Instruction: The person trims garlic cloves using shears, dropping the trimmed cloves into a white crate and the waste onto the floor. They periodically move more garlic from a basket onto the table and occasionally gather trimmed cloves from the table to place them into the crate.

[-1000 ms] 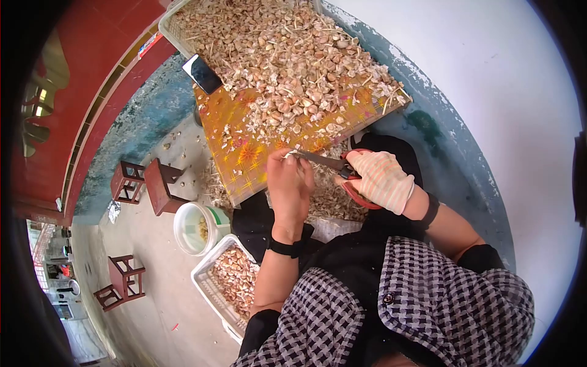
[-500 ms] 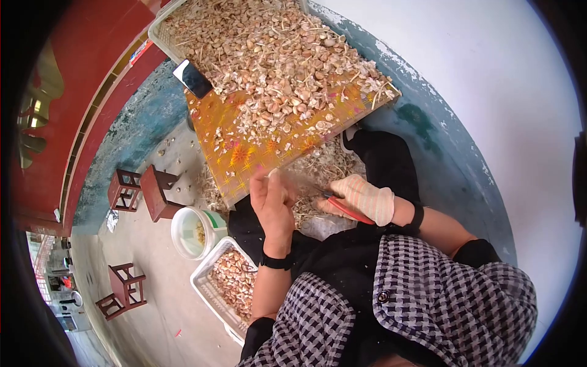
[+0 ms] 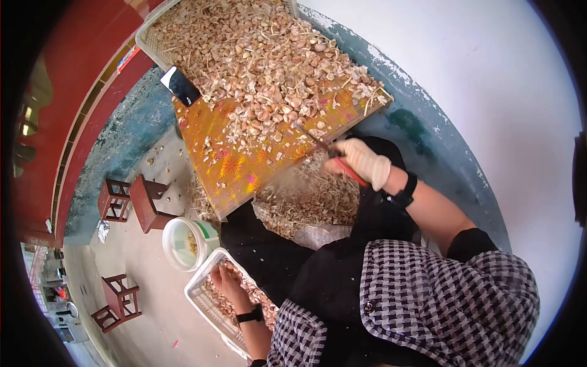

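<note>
My right hand [image 3: 361, 162], in a pale striped glove, is closed around red-handled scissors [image 3: 321, 144]. Their dark blades point up and left over the front of the table, near the heap of garlic cloves [image 3: 275, 104]. Down at the left, my left hand [image 3: 227, 282] is bare and reaches into a white plastic basket [image 3: 194, 292] of garlic cloves. Its fingers look loosely apart above the cloves, and I see nothing held in them.
A patterned orange tabletop [image 3: 229, 177] carries the heap and a phone [image 3: 180, 85]. Below its edge lies a pile of garlic skins [image 3: 312, 199]. A white bucket [image 3: 180, 244] stands beside the basket. Brown wooden stools [image 3: 147, 202] are on the left; a wall [image 3: 452, 159] runs along the right.
My left hand has gone from in front of my lap down to the basket. My right hand has moved up toward the table with the scissors, away from the left hand.
</note>
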The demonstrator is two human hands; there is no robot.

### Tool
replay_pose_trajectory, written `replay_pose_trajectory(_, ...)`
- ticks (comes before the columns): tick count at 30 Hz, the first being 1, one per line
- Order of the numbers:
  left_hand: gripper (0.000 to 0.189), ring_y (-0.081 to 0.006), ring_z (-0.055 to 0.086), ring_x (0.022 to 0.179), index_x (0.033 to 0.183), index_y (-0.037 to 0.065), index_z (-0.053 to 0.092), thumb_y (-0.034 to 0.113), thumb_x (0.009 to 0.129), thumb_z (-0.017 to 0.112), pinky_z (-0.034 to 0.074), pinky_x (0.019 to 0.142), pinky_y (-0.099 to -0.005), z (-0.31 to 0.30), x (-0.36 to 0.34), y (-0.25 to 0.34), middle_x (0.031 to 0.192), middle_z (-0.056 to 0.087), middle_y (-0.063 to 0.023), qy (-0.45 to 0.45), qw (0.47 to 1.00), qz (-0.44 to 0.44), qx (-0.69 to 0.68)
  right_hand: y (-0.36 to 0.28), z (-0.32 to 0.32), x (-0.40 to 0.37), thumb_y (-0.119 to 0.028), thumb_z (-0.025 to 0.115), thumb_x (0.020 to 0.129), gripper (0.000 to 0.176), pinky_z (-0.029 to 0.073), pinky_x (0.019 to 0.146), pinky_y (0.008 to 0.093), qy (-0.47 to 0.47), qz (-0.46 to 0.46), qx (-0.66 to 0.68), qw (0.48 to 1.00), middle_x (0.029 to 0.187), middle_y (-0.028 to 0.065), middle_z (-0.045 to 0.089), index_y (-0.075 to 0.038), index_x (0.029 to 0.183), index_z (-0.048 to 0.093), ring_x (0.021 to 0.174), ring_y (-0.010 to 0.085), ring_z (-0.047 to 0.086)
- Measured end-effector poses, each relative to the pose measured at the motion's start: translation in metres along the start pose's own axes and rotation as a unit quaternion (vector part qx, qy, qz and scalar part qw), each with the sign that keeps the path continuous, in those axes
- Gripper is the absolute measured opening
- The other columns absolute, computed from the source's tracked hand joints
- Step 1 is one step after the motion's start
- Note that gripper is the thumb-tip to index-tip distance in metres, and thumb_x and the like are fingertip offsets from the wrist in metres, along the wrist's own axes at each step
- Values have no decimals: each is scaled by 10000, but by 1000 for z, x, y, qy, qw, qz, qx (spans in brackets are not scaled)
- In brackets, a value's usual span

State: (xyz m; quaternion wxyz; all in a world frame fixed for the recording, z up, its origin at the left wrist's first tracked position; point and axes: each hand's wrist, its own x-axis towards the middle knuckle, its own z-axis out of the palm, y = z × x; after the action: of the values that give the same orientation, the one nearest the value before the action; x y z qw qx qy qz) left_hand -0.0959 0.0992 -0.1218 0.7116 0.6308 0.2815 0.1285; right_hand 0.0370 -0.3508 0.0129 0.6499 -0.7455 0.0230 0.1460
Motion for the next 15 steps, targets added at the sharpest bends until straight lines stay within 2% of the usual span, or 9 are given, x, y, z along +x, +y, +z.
replay_pose_trajectory(1, 156, -40, 456, 499, 977, 68, 520, 224, 980, 522, 323, 405, -173, -46, 13, -33, 716, 509, -3, 0, 1000, -12, 10, 9, -16, 20, -244, 737, 780, 249, 482, 577, 290, 34, -48, -56, 997, 644, 51, 606, -9, 825, 667, 602, 107, 589)
replay_pose_trajectory(2, 225, -100, 534, 575, 1031, 56, 531, 273, 970, 531, 393, 459, -213, -65, 13, -36, 768, 557, -32, 46, 986, -93, 130, 19, -30, 45, -206, 703, 780, 197, 464, 562, 274, 61, -41, -95, 993, 640, 40, 598, -22, 841, 672, 604, 96, 581)
replay_pose_trajectory(3, 304, -160, 613, 652, 1085, 44, 542, 321, 960, 539, 462, 514, -253, -84, 13, -40, 820, 605, -61, 72, 951, -183, 238, 22, -43, 68, -167, 668, 780, 155, 446, 546, 258, 89, -35, -134, 986, 636, 30, 590, -34, 858, 676, 606, 86, 572)
replay_pose_trajectory(4, 313, -196, 616, 712, 1099, 36, 556, 311, 949, 552, 468, 575, -279, -110, 23, -60, 858, 616, -89, 72, 908, -190, 367, 13, -49, 82, -198, 663, 782, 197, 466, 587, 289, 129, -53, -238, 961, 660, 62, 612, -38, 896, 679, 633, 133, 599)
replay_pose_trajectory(6, 338, -268, 623, 832, 1129, 19, 585, 290, 927, 577, 481, 699, -332, -152, 40, -96, 933, 637, -147, 38, 778, -16, 626, -3, -55, 111, -300, 659, 778, 326, 509, 725, 384, 188, -77, -430, 879, 799, 158, 668, -82, 1019, 686, 767, 294, 655)
replay_pose_trajectory(8, 368, -339, 630, 952, 1158, 2, 613, 270, 905, 603, 494, 822, -384, -149, 58, -92, 1009, 658, -204, 59, 721, 135, 677, -9, -50, 132, -334, 642, 792, 331, 510, 770, 420, 168, -78, -470, 863, 890, 171, 674, -103, 1024, 692, 870, 330, 649)
replay_pose_trajectory(9, 350, -360, 619, 988, 1157, 0, 629, 237, 901, 608, 481, 874, -394, -120, 65, -63, 1034, 657, -226, 59, 756, 134, 638, -8, -45, 141, -351, 634, 799, 334, 510, 793, 437, 158, -77, -488, 855, 935, 177, 678, -114, 1026, 695, 921, 348, 647)
replay_pose_trajectory(12, 176, -313, 633, 851, 1016, -12, 681, 63, 885, 592, 499, 779, -371, 55, 53, 45, 923, 653, -166, -12, 861, 242, 447, -1, -31, 152, -305, 664, 792, 320, 509, 791, 449, 121, -111, -498, 852, 958, 178, 671, -153, 1071, 688, 913, 343, 644)
replay_pose_trajectory(15, 166, -249, 628, 751, 1001, -13, 681, 35, 862, 604, 493, 668, -338, 202, 27, 110, 851, 634, -153, -209, 851, 331, 350, -13, -39, 157, -286, 655, 796, 318, 515, 772, 437, 74, -97, -497, 859, 936, 175, 674, -131, 1072, 682, 885, 345, 649)
